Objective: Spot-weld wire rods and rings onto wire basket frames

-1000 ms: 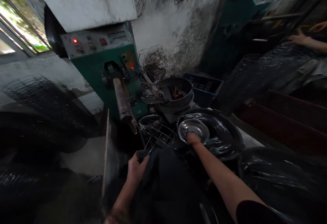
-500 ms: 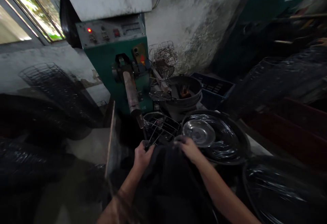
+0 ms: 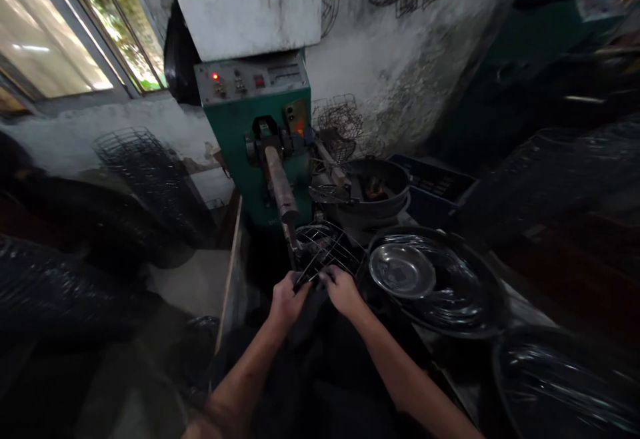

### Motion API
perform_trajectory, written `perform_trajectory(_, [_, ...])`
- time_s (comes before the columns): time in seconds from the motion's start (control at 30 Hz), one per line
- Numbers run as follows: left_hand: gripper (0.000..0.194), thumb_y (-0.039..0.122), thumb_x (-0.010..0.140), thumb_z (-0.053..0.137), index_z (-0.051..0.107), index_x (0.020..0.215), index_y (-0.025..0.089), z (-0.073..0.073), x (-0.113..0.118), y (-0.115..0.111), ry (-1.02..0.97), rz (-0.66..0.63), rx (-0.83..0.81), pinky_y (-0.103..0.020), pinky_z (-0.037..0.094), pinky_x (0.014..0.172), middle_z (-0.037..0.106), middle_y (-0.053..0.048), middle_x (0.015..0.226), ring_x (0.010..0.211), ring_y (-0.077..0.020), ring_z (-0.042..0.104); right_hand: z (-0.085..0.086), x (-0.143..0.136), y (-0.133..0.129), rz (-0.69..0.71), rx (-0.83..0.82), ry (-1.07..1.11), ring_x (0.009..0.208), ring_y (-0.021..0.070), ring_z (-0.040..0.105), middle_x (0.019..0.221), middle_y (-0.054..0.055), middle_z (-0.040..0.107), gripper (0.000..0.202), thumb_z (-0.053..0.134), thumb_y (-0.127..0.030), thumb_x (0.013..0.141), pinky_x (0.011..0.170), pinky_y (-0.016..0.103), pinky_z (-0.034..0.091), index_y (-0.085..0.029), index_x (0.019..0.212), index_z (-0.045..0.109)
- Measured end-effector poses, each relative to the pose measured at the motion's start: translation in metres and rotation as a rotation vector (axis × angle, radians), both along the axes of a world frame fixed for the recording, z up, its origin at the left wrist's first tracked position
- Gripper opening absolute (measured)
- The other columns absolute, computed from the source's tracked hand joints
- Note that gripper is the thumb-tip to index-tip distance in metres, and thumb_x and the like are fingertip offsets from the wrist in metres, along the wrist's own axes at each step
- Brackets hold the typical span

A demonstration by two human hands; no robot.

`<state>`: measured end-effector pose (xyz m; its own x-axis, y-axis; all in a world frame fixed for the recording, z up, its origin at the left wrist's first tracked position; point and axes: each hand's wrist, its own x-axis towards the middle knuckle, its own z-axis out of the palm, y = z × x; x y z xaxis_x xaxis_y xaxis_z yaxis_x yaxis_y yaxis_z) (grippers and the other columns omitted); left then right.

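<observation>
Evidently, both hands are working close together: the left hand (image 3: 287, 300) is pinching the near-left edge of an open, silvery wire grid (image 3: 329, 249), while the right hand (image 3: 343, 292) is bunching its fingers narrowly at the near edge — whether it is gripping the wire or a small piece, I cannot tell. The grid is extending forward beneath a thick, cylindrical metal arm (image 3: 281, 185) on a green boxy machine (image 3: 227, 135), probably held from two sides to keep it steady. Rightward, a shallow, round, shiny metal dish (image 3: 403, 271) is resting inside a wide, dark, round basin (image 3: 495, 292) beside glossy looped wires (image 3: 463, 309) — presumably placed there for easy reach.
</observation>
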<state>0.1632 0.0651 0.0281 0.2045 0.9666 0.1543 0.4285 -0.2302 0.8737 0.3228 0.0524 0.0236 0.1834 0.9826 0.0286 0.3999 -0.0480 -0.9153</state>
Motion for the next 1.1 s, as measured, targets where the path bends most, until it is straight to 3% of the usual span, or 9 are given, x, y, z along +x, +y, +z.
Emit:
perform_trajectory(0.2, [0.007,0.023,0.08,0.059,0.063,0.081,0.017,0.003,-0.005,0.002,-0.016,-0.004,0.02,-0.024,0.049,0.069,0.068,-0.002,0.076,0.071,-0.0144,0.063,-0.005,-0.027,0.0,-0.145,-0.078,0.558,0.04,0.0106,0.043,0.05,-0.001,0.057,0.036,0.062,-0.054,0.069,0.042,0.025,0.035,-0.019,0.064,0.055])
perform_trajectory(0.33, [0.007,0.022,0.081,0.059,0.063,0.081,0.017,0.002,-0.009,0.006,0.007,-0.018,0.03,-0.023,0.048,0.067,0.067,-0.001,0.075,0.072,-0.0136,0.063,-0.002,-0.039,0.0,-0.184,-0.138,0.812,0.039,0.0083,0.04,0.05,-0.001,0.057,0.042,0.073,-0.056,0.057,0.038,0.023,0.034,-0.018,0.062,0.055])
perform_trajectory(0.5, [0.008,0.024,0.081,0.059,0.063,0.08,0.017,0.001,-0.015,0.015,0.042,-0.06,0.101,-0.021,0.048,0.066,0.067,0.0,0.074,0.069,-0.0124,0.061,0.011,-0.04,0.002,-0.179,-0.219,0.871,0.036,0.0064,0.036,0.043,-0.005,0.05,0.044,0.077,-0.053,0.05,0.036,0.021,0.032,-0.018,0.061,0.053])
perform_trajectory(0.67, [0.013,0.029,0.082,0.059,0.062,0.078,0.017,-0.001,-0.021,0.024,0.053,-0.082,0.106,-0.021,0.047,0.065,0.066,-0.001,0.073,0.068,-0.0125,0.061,0.022,-0.043,0.007,-0.182,-0.222,0.877,0.037,0.0055,0.037,0.047,-0.004,0.054,0.044,0.078,-0.05,0.049,0.035,0.019,0.031,-0.017,0.063,0.053])
perform_trajectory(1.1, [0.013,0.028,0.079,0.06,0.062,0.076,0.015,0.005,-0.026,0.048,0.081,-0.083,0.097,-0.022,0.046,0.063,0.065,0.0,0.071,0.068,-0.0137,0.061,0.018,-0.057,0.027,-0.221,-0.143,0.918,0.035,0.005,0.036,0.045,-0.006,0.05,0.039,0.077,-0.045,0.054,0.032,0.018,0.029,-0.018,0.063,0.051])
